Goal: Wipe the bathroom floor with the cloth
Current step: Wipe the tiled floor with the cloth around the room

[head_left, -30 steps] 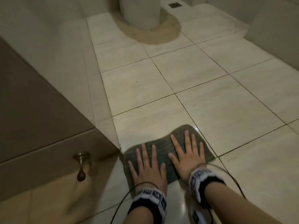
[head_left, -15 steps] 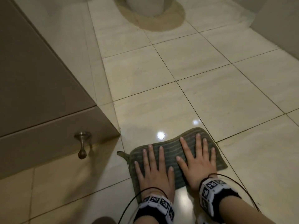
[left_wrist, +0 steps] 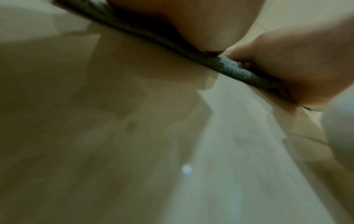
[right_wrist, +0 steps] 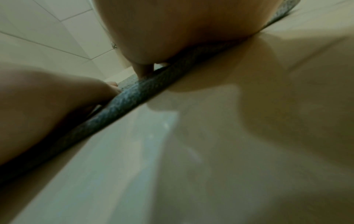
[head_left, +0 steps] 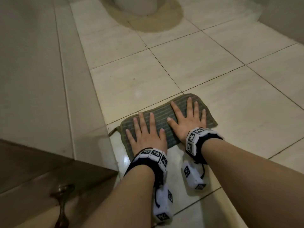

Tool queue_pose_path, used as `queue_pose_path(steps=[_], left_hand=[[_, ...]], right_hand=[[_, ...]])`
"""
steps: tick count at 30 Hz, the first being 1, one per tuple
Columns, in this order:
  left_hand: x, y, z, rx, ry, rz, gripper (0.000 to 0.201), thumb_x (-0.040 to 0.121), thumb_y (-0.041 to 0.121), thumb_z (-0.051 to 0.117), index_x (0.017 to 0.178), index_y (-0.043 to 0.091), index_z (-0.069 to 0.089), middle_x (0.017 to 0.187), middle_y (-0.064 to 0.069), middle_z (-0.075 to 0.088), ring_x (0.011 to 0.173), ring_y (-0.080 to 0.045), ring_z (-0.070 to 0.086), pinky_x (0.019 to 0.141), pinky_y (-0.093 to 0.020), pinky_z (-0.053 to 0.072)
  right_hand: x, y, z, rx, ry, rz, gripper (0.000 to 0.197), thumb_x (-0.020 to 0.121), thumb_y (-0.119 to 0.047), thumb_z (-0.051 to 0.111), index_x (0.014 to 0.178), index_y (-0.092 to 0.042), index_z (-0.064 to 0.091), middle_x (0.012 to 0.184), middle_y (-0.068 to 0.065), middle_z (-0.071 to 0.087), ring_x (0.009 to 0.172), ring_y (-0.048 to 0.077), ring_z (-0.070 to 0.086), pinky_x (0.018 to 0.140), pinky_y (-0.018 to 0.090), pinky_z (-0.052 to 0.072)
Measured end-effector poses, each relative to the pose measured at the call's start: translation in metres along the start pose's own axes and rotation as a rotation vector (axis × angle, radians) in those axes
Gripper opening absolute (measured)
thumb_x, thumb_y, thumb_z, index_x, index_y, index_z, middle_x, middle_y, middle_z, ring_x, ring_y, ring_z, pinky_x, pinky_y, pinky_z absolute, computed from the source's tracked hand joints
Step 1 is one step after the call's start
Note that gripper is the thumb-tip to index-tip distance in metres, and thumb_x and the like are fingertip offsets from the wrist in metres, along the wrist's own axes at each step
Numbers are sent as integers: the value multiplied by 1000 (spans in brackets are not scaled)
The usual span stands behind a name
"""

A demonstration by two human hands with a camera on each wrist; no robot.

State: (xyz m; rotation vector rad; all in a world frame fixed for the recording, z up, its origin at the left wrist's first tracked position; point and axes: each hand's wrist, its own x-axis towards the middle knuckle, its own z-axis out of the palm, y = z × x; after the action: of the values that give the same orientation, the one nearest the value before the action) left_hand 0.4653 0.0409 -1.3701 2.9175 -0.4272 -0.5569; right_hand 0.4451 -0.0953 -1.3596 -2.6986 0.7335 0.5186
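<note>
Plainly, no brand name or readable writing shows anywhere; the only printed marks are the black-and-white square tags on the white wrist bands [head_left: 154, 156], and they carry patterns, not letters. Both hands lie palm down, side by side, on a grey-green ribbed cloth [head_left: 162, 117] spread flat on the pale tiled floor [head_left: 213, 66]. The left hand [head_left: 145, 136] covers the cloth's near left part and the right hand [head_left: 189, 119] its far right part, each with straight, spread fingers pressing on the fabric and gripping nothing. The thumbs point toward each other with a strip of bare cloth between them. A small tab of the cloth sticks out at its left corner, just beside the tiled step along the wall. In the blurred wrist views the cloth's thick edge [left_wrist: 231, 71] [right_wrist: 134, 97] runs slantwise under the palms, seemingly flush with the glossy floor. A brown cabinet [head_left: 41, 175] with a metal knob [head_left: 63, 191] sits at the near left, and a pale pedestal base [head_left: 136, 5] ringed by a tan stain stands well beyond the cloth.
</note>
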Motion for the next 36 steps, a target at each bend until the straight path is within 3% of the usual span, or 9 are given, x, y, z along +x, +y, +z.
queue_pose_path(steps=[10,15,17,19,22,24,26,29,36], left_hand=[[12,-6,-2,6,48,19,64,102,52,16,154,33,-17,160,2,-29,147,-21,-25,118,-53,-12],[-44,-7,15,25,48,6,65,102,53,15,153,34,-20,159,3,-31,147,-20,-25,119,-53,-11],[-72,-12,30,52,37,29,65,95,58,0,152,35,-22,157,3,-35,147,-20,-26,119,-53,-10],[-107,-18,44,73,45,69,73,87,60,-8,156,35,-4,163,1,-16,150,-20,-9,118,-55,1],[-161,-27,76,39,78,63,73,94,59,3,149,27,38,157,-5,35,144,-25,29,109,-55,23],[-197,-28,95,10,108,96,72,92,61,6,148,26,37,158,-3,33,151,-22,13,115,-52,14],[-223,-26,101,-29,161,133,66,91,57,22,147,26,35,159,-1,24,151,-18,-2,118,-49,1],[-238,-22,100,-63,138,114,80,70,54,43,145,27,39,159,-1,26,151,-16,-3,118,-48,-1],[-244,-22,97,32,68,89,83,67,55,50,145,25,47,156,-5,37,139,-29,39,111,-54,19]], right_hand=[[16,-1,-1,57,28,-31,65,96,-68,21,149,-52,-13,156,3,-35,145,27,-28,116,51,-17],[-37,15,23,26,21,-49,65,95,-68,16,147,-51,-20,153,3,-41,144,27,-31,113,50,-20],[-69,27,37,10,38,-54,65,94,-68,10,145,-49,-25,152,4,-42,145,27,-30,114,50,-19],[-111,38,58,1,92,-73,65,91,-68,2,146,-47,-25,155,6,-37,148,29,-22,117,51,-13],[-174,53,85,24,146,-24,64,96,-65,13,155,-40,15,163,12,13,146,33,24,112,53,15],[-207,66,101,-36,152,-31,65,95,-63,16,153,-36,28,159,13,26,141,33,35,111,54,19],[-226,77,108,-74,165,-72,66,94,-63,17,153,-35,29,159,14,27,140,33,34,112,53,15],[-233,80,110,-84,162,-83,66,94,-63,16,153,-35,26,159,14,26,141,32,31,113,52,14],[-235,80,110,-97,176,-58,66,95,-61,10,154,-35,25,161,12,20,143,32,28,112,55,20]])
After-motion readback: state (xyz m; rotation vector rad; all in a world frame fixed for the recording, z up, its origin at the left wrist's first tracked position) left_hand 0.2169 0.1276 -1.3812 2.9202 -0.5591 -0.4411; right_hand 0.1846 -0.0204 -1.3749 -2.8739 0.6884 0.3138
